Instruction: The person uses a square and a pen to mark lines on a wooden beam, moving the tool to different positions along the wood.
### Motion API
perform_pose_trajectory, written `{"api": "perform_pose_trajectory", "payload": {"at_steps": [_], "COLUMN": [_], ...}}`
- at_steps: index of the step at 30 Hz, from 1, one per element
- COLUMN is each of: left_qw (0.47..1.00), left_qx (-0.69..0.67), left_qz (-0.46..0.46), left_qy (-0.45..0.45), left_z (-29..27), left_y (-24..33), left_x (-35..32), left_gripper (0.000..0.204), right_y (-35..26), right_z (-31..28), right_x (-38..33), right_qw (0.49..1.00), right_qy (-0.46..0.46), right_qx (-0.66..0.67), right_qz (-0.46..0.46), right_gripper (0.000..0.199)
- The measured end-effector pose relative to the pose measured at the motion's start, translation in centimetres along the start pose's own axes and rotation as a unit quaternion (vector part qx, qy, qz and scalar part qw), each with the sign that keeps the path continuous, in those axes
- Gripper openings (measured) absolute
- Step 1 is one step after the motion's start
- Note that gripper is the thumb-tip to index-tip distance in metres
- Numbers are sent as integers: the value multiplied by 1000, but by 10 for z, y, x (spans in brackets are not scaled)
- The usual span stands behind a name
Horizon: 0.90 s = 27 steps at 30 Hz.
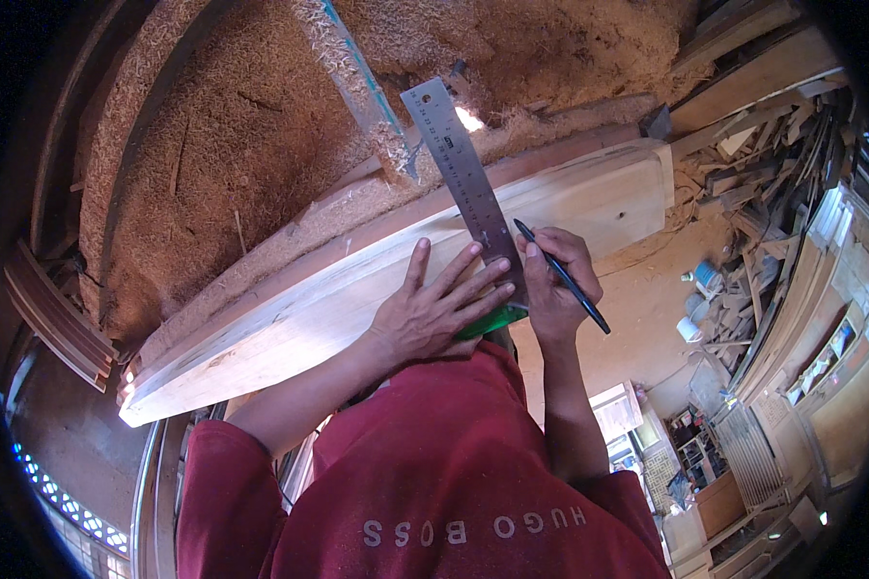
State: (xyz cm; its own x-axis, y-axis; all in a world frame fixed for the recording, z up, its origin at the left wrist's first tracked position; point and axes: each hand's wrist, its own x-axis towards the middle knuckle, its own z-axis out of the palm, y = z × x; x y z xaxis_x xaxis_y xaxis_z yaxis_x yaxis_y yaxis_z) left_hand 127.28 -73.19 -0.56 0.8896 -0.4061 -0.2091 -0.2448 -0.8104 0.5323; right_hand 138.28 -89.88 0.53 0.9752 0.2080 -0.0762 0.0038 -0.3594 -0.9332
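Two hands on plank [338, 289] | L hand [434, 309] flat, open, pressing square [463, 179] | R hand [555, 285] gripping pencil [562, 277], touching blade's right edge | blade axis across plank.

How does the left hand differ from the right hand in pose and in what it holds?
The left hand lies flat with fingers spread, pressing the metal square onto the pale board; the right hand is curled. The left hand holds nothing; the right hand grips a dark pen. Both rest at the square's blade.
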Motion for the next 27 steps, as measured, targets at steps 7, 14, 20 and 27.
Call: {"api": "perform_pose_trajectory", "payload": {"at_steps": [7,14,20,27], "left_qw": [1000,1000,1000,1000], "left_qx": [11,14,11,25], "left_qz": [1,4,4,5], "left_qy": [-4,-8,3,-4], "left_z": [0,2,4,1], "left_y": [0,0,-1,1], "left_x": [0,0,-2,0], "left_gripper": [92,95,97,96], "right_y": [-1,-8,-10,-17], "right_z": [2,2,5,-4], "right_x": [1,7,10,9], "right_qw": [1000,999,997,993], "right_qy": [1,-13,-23,-42], "right_qx": [8,-33,-64,-99], "right_qz": [-5,-23,-32,-52], "right_gripper": [15,15,14,16]}}
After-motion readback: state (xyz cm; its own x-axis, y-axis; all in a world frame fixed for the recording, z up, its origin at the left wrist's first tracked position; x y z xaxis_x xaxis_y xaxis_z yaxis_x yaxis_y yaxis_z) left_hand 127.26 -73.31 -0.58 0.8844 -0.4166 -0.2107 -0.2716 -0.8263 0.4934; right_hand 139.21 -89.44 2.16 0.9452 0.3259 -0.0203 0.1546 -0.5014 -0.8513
